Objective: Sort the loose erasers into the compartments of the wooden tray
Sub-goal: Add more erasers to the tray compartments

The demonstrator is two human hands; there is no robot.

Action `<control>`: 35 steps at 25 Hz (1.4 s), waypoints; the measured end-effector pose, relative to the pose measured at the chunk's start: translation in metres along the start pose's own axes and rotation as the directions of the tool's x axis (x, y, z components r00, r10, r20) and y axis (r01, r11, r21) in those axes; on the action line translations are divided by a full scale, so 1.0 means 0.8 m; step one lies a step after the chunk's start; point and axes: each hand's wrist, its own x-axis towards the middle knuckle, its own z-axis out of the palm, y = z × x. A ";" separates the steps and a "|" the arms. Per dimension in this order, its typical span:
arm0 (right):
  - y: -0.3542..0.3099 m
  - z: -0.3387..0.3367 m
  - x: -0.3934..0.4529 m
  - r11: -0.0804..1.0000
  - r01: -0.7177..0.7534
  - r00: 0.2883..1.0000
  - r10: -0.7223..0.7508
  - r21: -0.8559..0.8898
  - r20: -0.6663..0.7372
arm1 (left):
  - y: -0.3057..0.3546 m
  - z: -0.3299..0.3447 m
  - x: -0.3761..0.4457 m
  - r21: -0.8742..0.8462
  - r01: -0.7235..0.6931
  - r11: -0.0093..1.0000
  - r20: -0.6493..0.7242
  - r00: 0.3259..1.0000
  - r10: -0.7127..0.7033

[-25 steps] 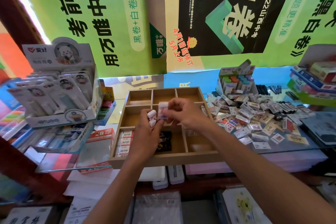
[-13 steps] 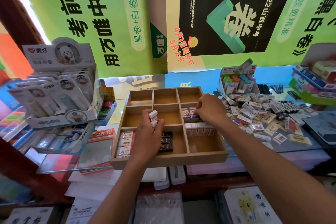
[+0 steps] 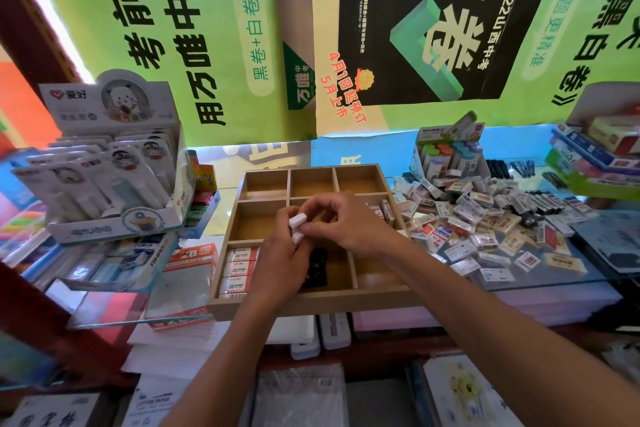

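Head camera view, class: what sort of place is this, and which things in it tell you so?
Most likely a stationery shop counter. A heap of packaged loose erasers lies on glass beside a wooden tray, a display box of carded stationery stands at left, and exam-book posters hang behind.

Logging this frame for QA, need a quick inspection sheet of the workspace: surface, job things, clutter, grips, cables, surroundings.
Surface: glass counter, tray at its near edge.
Job's things: tray far row bare; 2B erasers fill near-left compartment; black erasers beside them; a few erasers at mid-right; loose pile right of tray.
Clutter: display box left, marker box behind pile.
Grips: left hand holds white erasers; right hand pinches the top one.
Cables: nothing seen.
Surroundings: green posters behind, paper stacks below.
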 end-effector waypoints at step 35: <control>0.006 0.030 -0.017 0.995 -0.019 0.997 0.012 0.094 0.078 | -0.009 0.000 0.003 -0.052 -0.097 0.994 -0.139 0.986 0.089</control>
